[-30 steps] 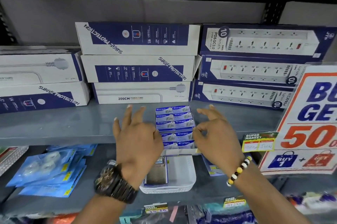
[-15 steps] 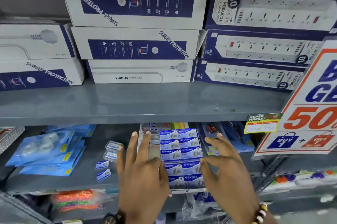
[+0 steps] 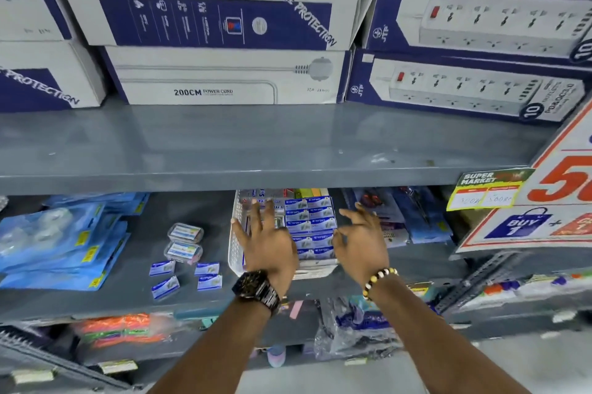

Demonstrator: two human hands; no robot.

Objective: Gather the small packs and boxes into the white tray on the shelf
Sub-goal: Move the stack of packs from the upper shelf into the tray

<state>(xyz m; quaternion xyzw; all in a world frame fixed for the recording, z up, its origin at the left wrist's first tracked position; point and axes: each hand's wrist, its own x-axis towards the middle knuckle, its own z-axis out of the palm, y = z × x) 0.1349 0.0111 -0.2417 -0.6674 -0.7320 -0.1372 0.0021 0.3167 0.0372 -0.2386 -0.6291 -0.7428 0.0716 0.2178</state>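
Note:
The white tray [image 3: 235, 246] sits on the lower grey shelf, holding a block of small blue boxes [image 3: 312, 222] in its right half. My left hand [image 3: 267, 241] hovers over the tray's left half, fingers spread, holding nothing. My right hand [image 3: 362, 238] is just right of the blue block, fingers loosely curled and apart, holding nothing. Left of the tray on the shelf lie several loose small blue boxes [image 3: 185, 276] and two clear plastic packs [image 3: 184, 241].
Blue blister packs [image 3: 61, 240] lie at the shelf's left. Tool packs [image 3: 397, 217] sit right of the tray. The upper grey shelf [image 3: 256, 150] overhangs closely, stacked with surge protector boxes [image 3: 217, 76]. A promo sign [image 3: 544, 201] juts in at right.
The block of blue boxes came down from the upper shelf into the white tray on the lower shelf. Both hands have let go of it and now hover beside it.

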